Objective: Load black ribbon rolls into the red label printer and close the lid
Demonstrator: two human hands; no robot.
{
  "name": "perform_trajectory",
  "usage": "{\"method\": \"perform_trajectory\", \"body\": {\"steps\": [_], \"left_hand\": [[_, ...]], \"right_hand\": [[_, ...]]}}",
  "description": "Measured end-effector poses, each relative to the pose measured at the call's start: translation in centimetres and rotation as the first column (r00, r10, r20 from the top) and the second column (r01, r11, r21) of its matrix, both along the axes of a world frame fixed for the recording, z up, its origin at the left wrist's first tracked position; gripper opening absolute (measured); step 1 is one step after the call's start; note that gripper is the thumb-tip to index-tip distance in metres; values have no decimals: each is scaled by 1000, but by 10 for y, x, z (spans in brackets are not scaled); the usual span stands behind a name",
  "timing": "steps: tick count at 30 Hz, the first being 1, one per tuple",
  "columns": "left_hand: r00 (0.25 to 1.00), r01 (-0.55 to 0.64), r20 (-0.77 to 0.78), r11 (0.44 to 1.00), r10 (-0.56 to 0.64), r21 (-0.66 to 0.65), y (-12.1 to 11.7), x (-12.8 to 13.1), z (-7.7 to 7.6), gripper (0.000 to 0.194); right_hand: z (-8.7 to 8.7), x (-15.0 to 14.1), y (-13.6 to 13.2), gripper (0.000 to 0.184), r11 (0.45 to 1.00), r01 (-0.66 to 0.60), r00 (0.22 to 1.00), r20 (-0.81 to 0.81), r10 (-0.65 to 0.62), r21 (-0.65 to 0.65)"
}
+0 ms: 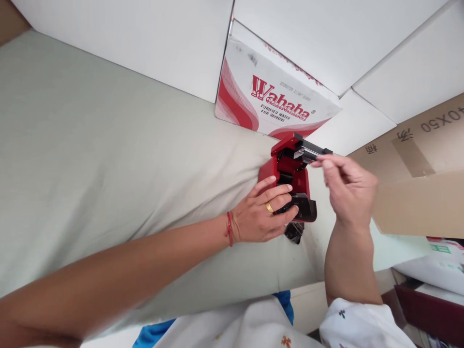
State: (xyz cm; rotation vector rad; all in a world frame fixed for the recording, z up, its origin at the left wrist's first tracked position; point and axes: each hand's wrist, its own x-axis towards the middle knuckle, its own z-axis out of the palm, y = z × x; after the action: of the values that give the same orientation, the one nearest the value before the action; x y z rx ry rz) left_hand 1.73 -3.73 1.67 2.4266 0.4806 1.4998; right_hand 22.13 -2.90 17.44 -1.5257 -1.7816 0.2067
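Note:
A small red box-shaped device (267,170) with black inner parts stands on the pale green cloth, its lid (284,143) raised. It looks like a label printer, but I cannot be sure. My left hand (266,210) lies over its near side, fingers curled over the rim beside a glossy black panel (307,209). With thumb and forefinger pinched, my right hand (350,186) holds the end of a black bar (311,153) along the lid's underside. A crumpled black piece (294,233) sits just below the device.
Behind the device, a white and red water carton (279,96) leans against the white wall panels (308,38). A large brown cardboard box (420,164) stands at the right. The pale green cloth (108,145) spreads out to the left. A dark red box-like edge (427,309) is at lower right.

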Motion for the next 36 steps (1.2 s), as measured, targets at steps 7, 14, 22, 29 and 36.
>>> {"method": "perform_trajectory", "body": {"steps": [7,14,22,29,36], "left_hand": [[962,-271,115,927,249,261,-1,-1,11,31],[961,-273,109,927,253,258,0,-4,12,31],[952,-298,151,922,267,248,-1,-1,11,24],[959,-225,178,974,221,-3,6,-7,7,36],[985,-113,102,963,141,-246,20,-24,22,43]], "right_hand": [[-19,33,46,74,986,-31,957,289,-18,165],[-25,25,-3,43,969,-161,967,225,117,187],[-52,31,-40,32,947,-275,936,272,224,167],[-56,25,-37,28,950,-250,955,209,211,188],[-59,24,-38,28,951,-239,961,188,203,196]]}}
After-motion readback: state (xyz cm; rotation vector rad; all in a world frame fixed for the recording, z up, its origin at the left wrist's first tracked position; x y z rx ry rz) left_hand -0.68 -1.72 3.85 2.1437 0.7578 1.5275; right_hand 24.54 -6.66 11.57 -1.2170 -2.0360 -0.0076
